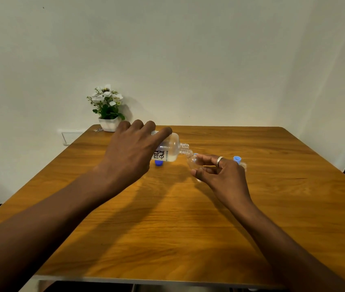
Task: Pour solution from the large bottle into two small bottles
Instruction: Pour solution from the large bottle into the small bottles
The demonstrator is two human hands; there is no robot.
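My left hand (132, 153) grips the large clear bottle (170, 149), which is tipped almost on its side with its open threaded neck pointing right. White liquid lies along its lower side. My right hand (220, 174) holds a small clear bottle (193, 160) by its body, mouth tilted up against the large bottle's neck. A ring shows on one finger of that hand. A second small clear bottle (243, 165) stands just behind my right hand, partly hidden. A dark blue cap (159, 163) lies on the table under the large bottle.
The wooden table (167, 228) reaches to a white wall. A white pot of white flowers (107, 108) stands at the back left corner. A light blue cap (237, 159) rests on the table behind my right hand. A wall socket plate (70, 137) is left of the table.
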